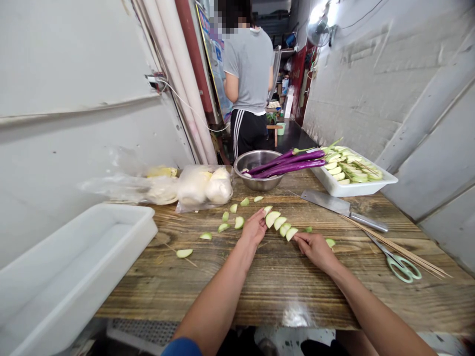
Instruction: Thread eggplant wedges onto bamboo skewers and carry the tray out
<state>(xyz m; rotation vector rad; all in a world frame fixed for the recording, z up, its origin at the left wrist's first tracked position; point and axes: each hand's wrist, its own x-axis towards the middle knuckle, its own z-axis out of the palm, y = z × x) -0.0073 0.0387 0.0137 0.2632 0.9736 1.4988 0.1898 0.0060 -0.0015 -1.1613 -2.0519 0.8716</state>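
Note:
A row of half-round, pale green vegetable slices (280, 223) with green skin hangs just above the wooden table between my hands, lined up as on a skewer. The stick itself is hardly visible. My left hand (255, 226) pinches the slice at the upper left end of the row. At the lower right end, my right hand (314, 248) has its fingers closed on the skewer's end, beside the last slice. Several loose slices (223, 227) lie left of and beyond my left hand. Another loose slice (330, 243) rests by my right wrist.
A cleaver (326, 200), thin bamboo skewers (404, 249) and green-handled scissors (403, 269) lie at right. Behind are a steel bowl (256, 184) with purple eggplants (293, 163), a filled white tray (356, 189) and bagged vegetables (204, 187). A white tub (144, 217) stands left; a person (249, 69) stands beyond.

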